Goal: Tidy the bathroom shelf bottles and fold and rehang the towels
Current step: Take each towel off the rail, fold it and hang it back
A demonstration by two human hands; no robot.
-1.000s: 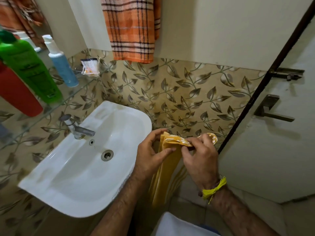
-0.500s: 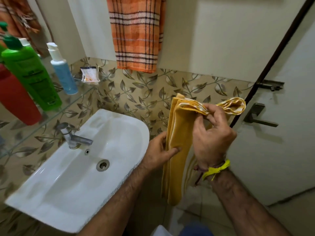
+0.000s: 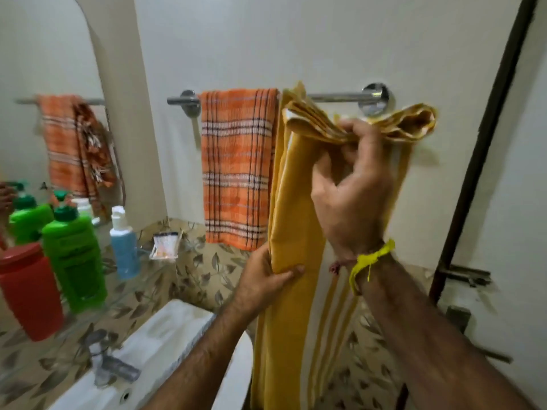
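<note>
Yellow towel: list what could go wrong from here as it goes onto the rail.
1. The right hand pinches only the bunched top of the yellow towel; the folds may slip apart before it reaches the towel rail.
2. The orange checked towel already fills the rail's left part, so the two could crowd or overlap.
3. The left hand grips just one edge; the long tail may swing towards the sink.

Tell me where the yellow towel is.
Head view, centre-right: the yellow towel is held up at the rail, beside the orange towel.
</note>
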